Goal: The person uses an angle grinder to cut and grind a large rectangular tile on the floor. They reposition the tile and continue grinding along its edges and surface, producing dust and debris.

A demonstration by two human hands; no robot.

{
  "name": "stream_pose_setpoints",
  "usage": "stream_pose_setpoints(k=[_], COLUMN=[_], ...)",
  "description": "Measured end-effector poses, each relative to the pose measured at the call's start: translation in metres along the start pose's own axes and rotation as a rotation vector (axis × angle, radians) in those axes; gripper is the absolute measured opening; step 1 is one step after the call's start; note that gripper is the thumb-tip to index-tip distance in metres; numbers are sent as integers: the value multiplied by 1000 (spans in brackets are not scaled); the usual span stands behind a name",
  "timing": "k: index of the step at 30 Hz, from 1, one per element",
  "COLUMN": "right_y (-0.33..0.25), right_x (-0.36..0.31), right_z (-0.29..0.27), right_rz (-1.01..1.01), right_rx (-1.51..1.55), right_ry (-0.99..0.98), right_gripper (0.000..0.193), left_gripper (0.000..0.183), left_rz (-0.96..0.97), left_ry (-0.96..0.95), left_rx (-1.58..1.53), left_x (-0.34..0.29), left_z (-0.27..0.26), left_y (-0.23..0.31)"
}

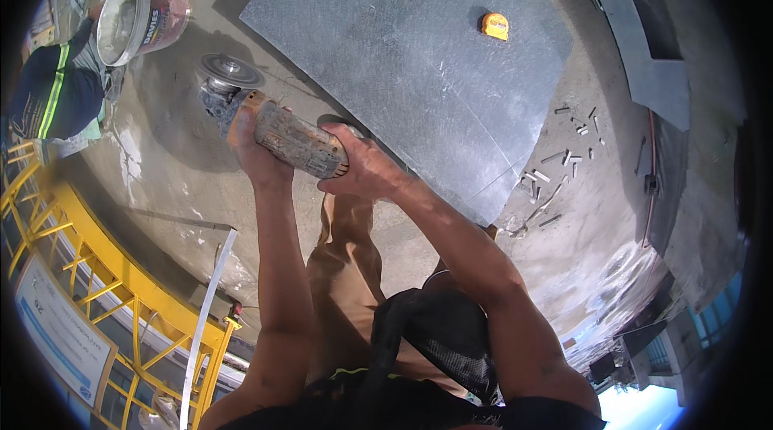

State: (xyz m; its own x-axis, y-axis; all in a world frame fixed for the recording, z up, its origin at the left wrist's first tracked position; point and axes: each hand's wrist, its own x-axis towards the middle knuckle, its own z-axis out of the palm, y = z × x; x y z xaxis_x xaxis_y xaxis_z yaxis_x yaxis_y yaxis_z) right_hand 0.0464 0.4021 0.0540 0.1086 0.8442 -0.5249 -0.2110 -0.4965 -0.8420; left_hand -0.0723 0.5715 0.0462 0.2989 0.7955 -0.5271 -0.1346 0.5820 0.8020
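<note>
An angle grinder (pixel 294 140), dusty with worn orange patches, is held up between both hands. Its round cutting disc (pixel 229 71) points to the far left. My left hand (pixel 262 152) is wrapped round the body near the grinder's head. At the other end, my right hand (pixel 366 163) grips the rear of the body. Right of the grinder lies a large grey tile slab (pixel 386 51) with thin pale lines across it. A yellow tape measure (pixel 495 26) rests on the slab's far right part.
A white bucket (pixel 165 19) stands at the far left, near a person in a dark top with a reflective stripe (pixel 55 92). Yellow metal railing (pixel 121 245) runs along the left. Cut offcuts (pixel 568 158) litter the floor right of the slab. A grey tile piece (pixel 644 59) lies farther right.
</note>
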Motion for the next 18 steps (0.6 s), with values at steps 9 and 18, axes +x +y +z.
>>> stream_pose_setpoints(k=[9,18], right_y=[13,64], right_x=[40,-12], right_z=[60,57], right_rz=[-20,17], right_rx=[339,30], right_ry=[-253,-317], right_gripper=[105,92], left_gripper=[49,41], left_rz=[239,182], left_ry=[336,271], left_rx=[304,232], left_x=[-5,-45], left_z=[4,-38], left_y=[61,59])
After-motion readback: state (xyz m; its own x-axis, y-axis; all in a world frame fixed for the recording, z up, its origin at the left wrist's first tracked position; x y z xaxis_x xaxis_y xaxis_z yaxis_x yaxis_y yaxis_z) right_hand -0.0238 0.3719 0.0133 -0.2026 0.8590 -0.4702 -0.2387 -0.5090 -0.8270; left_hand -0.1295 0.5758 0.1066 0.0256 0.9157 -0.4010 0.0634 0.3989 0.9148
